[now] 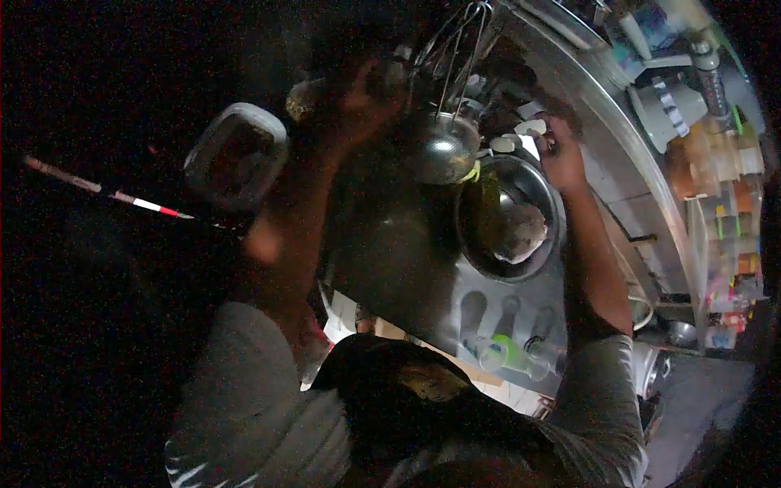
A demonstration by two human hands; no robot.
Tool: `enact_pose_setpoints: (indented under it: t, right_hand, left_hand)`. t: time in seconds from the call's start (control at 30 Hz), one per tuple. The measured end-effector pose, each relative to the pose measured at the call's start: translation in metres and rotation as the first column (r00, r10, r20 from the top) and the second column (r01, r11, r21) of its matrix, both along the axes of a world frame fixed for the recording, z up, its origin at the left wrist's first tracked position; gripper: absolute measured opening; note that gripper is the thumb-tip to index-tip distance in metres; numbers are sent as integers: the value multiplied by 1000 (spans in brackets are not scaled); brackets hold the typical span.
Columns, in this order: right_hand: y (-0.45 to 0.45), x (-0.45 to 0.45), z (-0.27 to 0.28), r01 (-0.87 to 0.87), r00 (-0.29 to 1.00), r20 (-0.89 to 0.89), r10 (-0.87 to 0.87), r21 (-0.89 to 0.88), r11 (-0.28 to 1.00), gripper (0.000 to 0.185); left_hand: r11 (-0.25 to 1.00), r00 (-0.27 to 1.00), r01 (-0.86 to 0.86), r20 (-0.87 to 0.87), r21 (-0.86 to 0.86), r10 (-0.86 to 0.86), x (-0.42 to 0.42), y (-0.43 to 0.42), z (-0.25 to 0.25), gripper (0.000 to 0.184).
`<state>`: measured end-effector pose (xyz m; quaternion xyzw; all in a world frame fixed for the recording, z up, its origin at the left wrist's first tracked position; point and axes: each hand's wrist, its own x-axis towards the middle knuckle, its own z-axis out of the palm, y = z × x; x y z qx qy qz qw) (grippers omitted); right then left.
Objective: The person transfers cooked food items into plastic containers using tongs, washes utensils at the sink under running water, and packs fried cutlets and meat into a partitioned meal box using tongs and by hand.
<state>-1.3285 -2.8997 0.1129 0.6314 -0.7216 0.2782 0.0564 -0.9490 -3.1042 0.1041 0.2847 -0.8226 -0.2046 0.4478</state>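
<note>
My left hand (374,89) reaches forward into shadow at the top middle, left of a wire whisk (455,61); its fingers are too dark to make out. My right hand (561,154) is bent at the counter's far side, its fingers curled by a small pale piece (530,128); whether it grips that piece is unclear. Between my arms, a steel bowl (468,215) holds a pale lump (521,232). Just beyond it sits a smaller shiny metal bowl (442,150), with the whisk wires rising above it.
Near my body, small cups stand on the counter (480,281), one of them green (506,351). A pale-rimmed container (195,167) lies in the dark at left. Curved metal edging (651,171) runs along the right, with shelves of blurred, colourful items (732,220) beyond.
</note>
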Motion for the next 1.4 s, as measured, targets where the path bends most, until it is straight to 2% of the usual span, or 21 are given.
enact_pose_setpoints:
  t: [0.07,0.1,0.17,0.2,0.23,0.27,0.33,0.37,0.47,0.5,0.6,0.7,0.8,0.83,0.93,0.97,1.07,1.17,1.27,1.37,1.4]
  right_hand:
    - [3,-13,-6,41,986,157,-51,66,997,35]
    - [3,-10,-4,47,988,144,-57,73,996,36]
    - [1,-10,-5,16,991,130,-24,58,998,35]
    - [0,-9,-4,0,993,121,-6,49,999,34]
    - [0,-5,-5,28,970,238,-41,58,998,33]
    - [0,-8,-7,29,973,226,-45,75,997,33]
    - [-4,-9,-8,39,977,207,-60,105,994,33]
    - [-2,-1,-5,75,947,299,-117,150,986,33]
    - [1,15,2,94,926,350,-140,147,985,33]
    - [-2,9,-7,37,958,282,-59,82,996,36]
    - [2,4,-17,41,901,426,-80,99,994,39]
    - [-1,-5,-27,50,925,372,-82,93,994,38]
    - [-4,0,-22,104,900,403,-163,163,981,34]
    - [-4,1,-26,60,886,455,-91,82,995,31]
    - [-5,4,-24,41,882,465,-74,83,996,32]
    - [-5,-2,-27,16,910,412,-45,72,997,35]
    - [-2,0,-25,119,842,501,-199,187,975,38]
    - [-2,1,-18,21,908,412,-71,124,992,39]
    - [-3,-6,-17,1,946,320,-43,129,992,37]
    - [-5,7,-8,9,885,463,-52,95,995,36]
    - [-5,12,-5,57,911,408,-68,39,998,36]
  left_hand:
    - [989,990,136,29,59,-138,8,-36,-16,68]
    - [975,978,201,44,89,-206,10,-45,-14,70]
    - [980,984,176,17,93,-178,-4,-46,-19,67]
    - [994,996,87,-27,71,-85,-16,-12,3,62]
    - [998,999,44,-21,35,-44,-22,-8,5,59]
    - [1000,1000,1,-16,-1,-1,-28,-3,7,55]
    - [1000,1000,-20,-17,-7,20,-32,-8,0,55]
    - [1000,1000,-13,-21,5,13,-30,-15,-6,55]
    - [999,1000,-3,-26,41,5,-32,-32,-19,54]
    - [999,999,-5,-31,48,6,-34,-37,-22,54]
    - [998,999,-17,-43,64,20,-39,-47,-28,54]
    - [997,997,-39,-68,68,43,-34,-55,-32,54]
    - [995,992,-69,-99,74,76,-31,-63,-33,53]
    - [994,991,-80,-105,77,88,-28,-65,-33,53]
    - [990,985,-104,-126,90,115,-20,-72,-33,53]
    - [990,985,-105,-129,92,116,-18,-73,-33,53]
    - [991,986,-92,-130,92,104,-9,-66,-34,53]
    - [995,991,-70,-107,77,78,2,-41,-37,53]
    - [997,997,-34,-68,71,38,11,-18,-43,53]
    - [999,999,7,-37,53,-5,8,1,-48,53]
    - [999,1000,16,-24,52,-15,9,7,-50,53]
